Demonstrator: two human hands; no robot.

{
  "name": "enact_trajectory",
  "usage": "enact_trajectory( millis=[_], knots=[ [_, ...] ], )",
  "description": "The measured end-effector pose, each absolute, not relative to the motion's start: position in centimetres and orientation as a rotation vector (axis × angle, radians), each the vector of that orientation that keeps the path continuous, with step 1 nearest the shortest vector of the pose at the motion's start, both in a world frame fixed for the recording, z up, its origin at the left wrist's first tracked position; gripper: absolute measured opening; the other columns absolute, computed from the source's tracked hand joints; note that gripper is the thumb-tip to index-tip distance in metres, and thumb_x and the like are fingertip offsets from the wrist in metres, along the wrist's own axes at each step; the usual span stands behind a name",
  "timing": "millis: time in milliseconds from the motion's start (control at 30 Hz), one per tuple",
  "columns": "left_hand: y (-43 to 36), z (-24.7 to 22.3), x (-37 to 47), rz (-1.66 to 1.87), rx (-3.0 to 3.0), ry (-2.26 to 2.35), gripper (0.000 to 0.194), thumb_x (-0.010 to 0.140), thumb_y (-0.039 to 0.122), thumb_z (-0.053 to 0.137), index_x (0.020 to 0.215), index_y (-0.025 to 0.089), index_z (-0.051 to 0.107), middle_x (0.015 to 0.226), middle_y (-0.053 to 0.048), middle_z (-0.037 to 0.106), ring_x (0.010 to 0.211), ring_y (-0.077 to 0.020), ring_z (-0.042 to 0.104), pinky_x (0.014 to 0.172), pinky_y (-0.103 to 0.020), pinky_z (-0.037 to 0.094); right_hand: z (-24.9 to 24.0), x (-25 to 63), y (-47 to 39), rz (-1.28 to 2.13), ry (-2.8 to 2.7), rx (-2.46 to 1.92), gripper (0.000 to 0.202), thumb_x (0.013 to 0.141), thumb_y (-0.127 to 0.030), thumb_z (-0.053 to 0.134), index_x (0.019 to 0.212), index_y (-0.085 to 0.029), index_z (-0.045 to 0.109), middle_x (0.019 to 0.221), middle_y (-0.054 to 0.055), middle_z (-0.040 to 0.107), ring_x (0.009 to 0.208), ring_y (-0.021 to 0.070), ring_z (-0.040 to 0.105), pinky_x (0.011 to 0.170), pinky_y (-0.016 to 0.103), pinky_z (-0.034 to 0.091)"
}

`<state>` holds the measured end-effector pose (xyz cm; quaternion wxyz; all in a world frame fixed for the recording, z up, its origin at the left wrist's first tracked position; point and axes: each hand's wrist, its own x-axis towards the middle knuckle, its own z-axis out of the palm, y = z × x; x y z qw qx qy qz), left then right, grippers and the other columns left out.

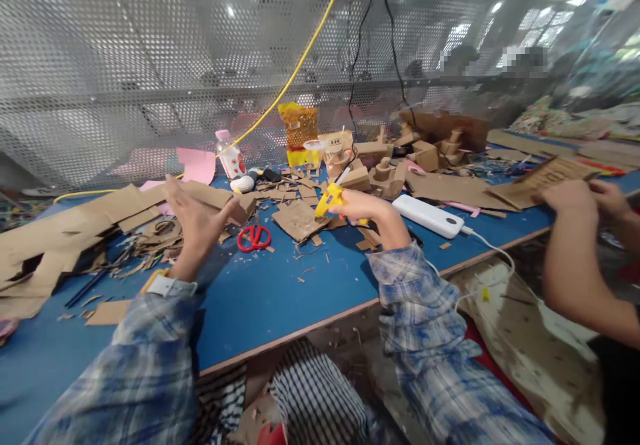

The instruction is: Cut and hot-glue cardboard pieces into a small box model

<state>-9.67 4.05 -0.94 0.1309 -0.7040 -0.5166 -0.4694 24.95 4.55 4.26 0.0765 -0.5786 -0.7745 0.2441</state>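
My left hand is raised over the left part of the blue table, fingers spread, holding nothing. It hovers in front of cardboard sheets and a heap of thin scraps. In my right hand is a yellow hot glue gun, tilted with one end toward the left. Below and left of the glue gun lies a square cardboard piece with ragged edges. Red-handled scissors rest on the table between my two hands.
A white power bank with a cable lies right of my right hand. Cardboard constructions, a pink-capped bottle and a yellow bag stand behind. At far right, another person's hands hold cardboard. Perforated metal borders the back.
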Motion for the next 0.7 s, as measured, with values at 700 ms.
enact_trajectory(
  millis=[700],
  knots=[
    [0.9,6.8,-13.6,-0.682,-2.187,-1.890,0.073,0.083,0.050,0.073,0.139,0.010,0.050,0.138,-0.020,0.055,0.131,-0.0336,0.048,0.111,-0.052,0.040,3.7,28.5,5.9,1.226,-2.425,-1.554,0.033,0.092,-0.041,0.066,0.072,-0.016,0.058,0.053,0.000,0.052,0.046,0.0079,0.044,0.048,0.021,0.036]
  ],
)
